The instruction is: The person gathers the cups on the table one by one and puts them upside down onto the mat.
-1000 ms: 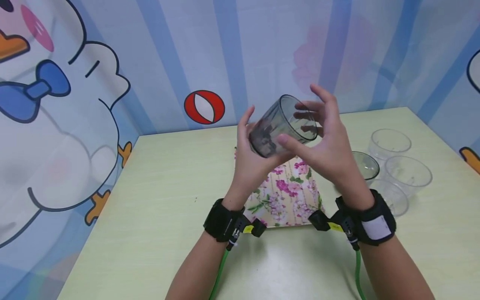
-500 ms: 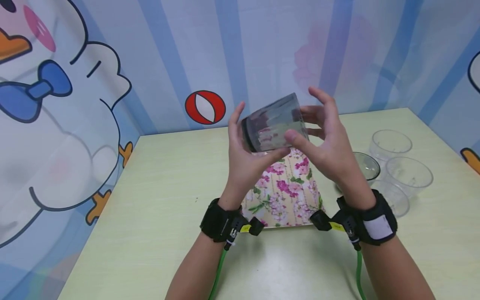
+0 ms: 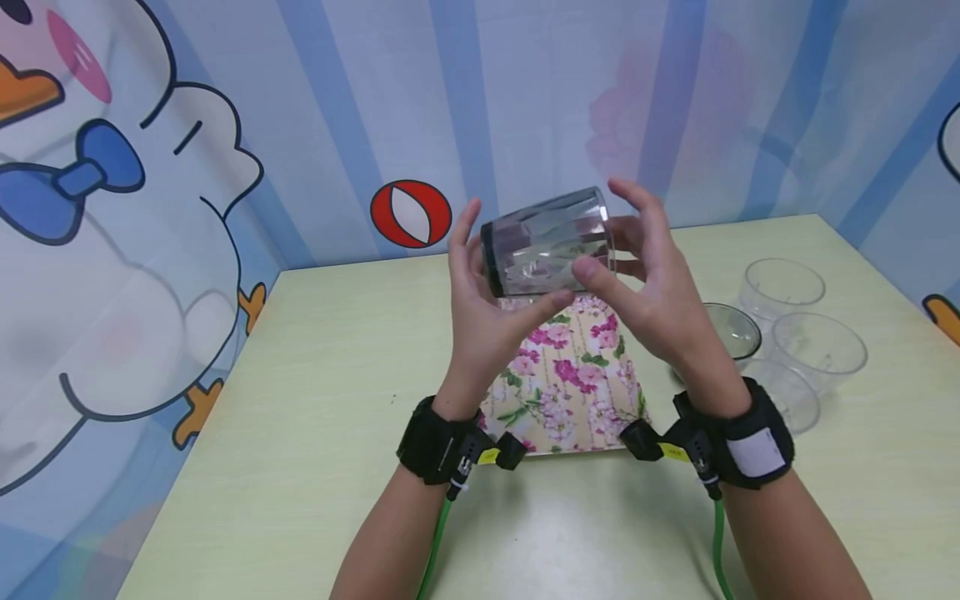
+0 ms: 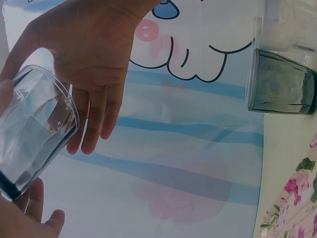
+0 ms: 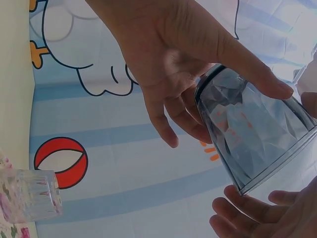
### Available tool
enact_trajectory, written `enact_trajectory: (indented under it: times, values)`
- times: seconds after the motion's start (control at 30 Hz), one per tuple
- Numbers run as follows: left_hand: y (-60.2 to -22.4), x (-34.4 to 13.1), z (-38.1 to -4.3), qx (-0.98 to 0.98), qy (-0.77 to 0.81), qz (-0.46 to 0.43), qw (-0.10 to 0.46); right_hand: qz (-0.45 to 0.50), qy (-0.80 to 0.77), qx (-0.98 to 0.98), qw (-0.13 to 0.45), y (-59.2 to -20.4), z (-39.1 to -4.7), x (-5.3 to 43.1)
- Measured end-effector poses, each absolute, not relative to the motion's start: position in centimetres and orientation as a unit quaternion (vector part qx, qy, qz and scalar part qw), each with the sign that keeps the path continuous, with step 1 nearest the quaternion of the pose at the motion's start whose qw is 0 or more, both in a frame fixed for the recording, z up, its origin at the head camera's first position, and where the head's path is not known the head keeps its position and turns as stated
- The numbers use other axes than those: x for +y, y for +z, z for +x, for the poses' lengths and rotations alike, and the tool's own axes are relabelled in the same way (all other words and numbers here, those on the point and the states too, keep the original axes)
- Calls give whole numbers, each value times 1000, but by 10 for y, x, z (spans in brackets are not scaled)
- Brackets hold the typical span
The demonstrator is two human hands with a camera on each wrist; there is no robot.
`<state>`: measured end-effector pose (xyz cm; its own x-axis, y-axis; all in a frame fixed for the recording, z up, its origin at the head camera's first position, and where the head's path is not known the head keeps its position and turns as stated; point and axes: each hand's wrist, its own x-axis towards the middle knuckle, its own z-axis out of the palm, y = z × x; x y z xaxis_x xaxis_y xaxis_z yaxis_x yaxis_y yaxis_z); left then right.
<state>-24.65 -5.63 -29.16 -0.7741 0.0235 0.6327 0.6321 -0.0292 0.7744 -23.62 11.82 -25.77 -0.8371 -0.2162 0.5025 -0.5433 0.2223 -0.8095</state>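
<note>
Smoky-grey transparent tumbler [image 3: 551, 243]: aloft, nearly sideways, between your fingers | your left hand [image 3: 483, 312]: part-curled around its base | your right hand [image 3: 651, 296]: thumb and fingers half-spread, gripping the rim end | lifting seems done; setting down seems to remain

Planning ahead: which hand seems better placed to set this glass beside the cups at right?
Probably the right hand: it is nearer those cups, at the rim end of the tinted glass. The left hand, at the base end, is farther.
</note>
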Motion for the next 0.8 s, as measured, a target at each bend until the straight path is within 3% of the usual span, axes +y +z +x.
enact_trajectory:
  times: [0.8]
  values:
    - [-287,-59,-246,-634,-685,-252,256,254,560,-781,105,-258,-234,117]
